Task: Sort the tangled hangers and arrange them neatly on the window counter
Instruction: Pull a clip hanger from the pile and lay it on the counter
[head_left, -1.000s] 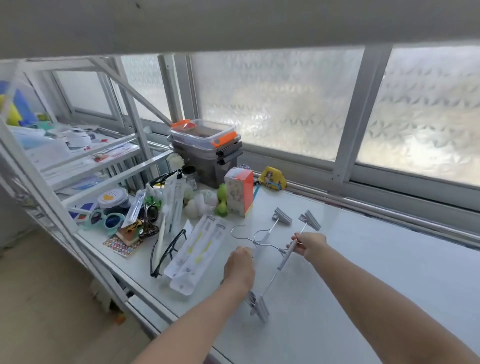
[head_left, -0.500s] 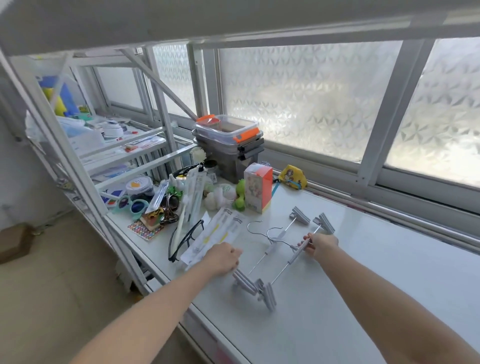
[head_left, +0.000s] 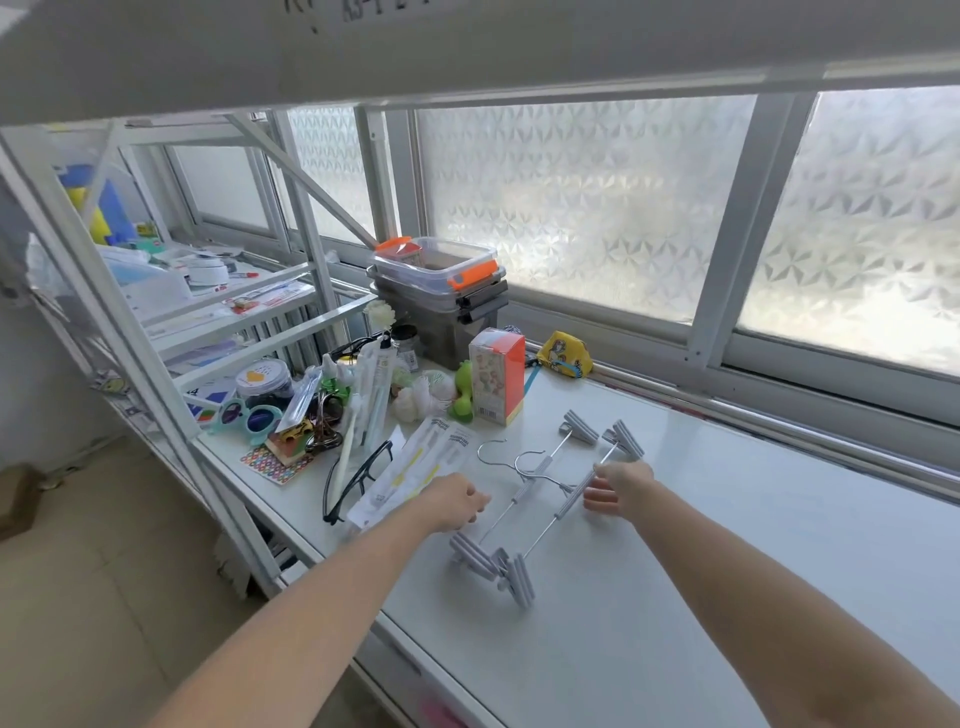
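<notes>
Two grey clip hangers lie flat and side by side on the white window counter (head_left: 737, 551), both running diagonally. The left hanger (head_left: 523, 489) and the right hanger (head_left: 567, 508) each have a grey clip at either end and a wire hook pointing left. Their near clips touch at the front. My left hand (head_left: 457, 501) hovers just left of the left hanger, fingers loosely curled, holding nothing. My right hand (head_left: 621, 486) is at the right hanger's far half, fingers straight and next to its bar, not gripping it.
Clutter fills the counter's left end: packaged toothbrushes (head_left: 415, 475), black glasses (head_left: 358, 480), an orange box (head_left: 496, 376), stacked plastic containers (head_left: 441, 291), a yellow pouch (head_left: 563, 353). A white rack (head_left: 156, 374) stands at the left. The counter's front edge is close below the hangers.
My right hand has let go of the right hanger's bar and opened beside it. My left hand has drawn back from the left hanger. Both hangers now lie parallel.
</notes>
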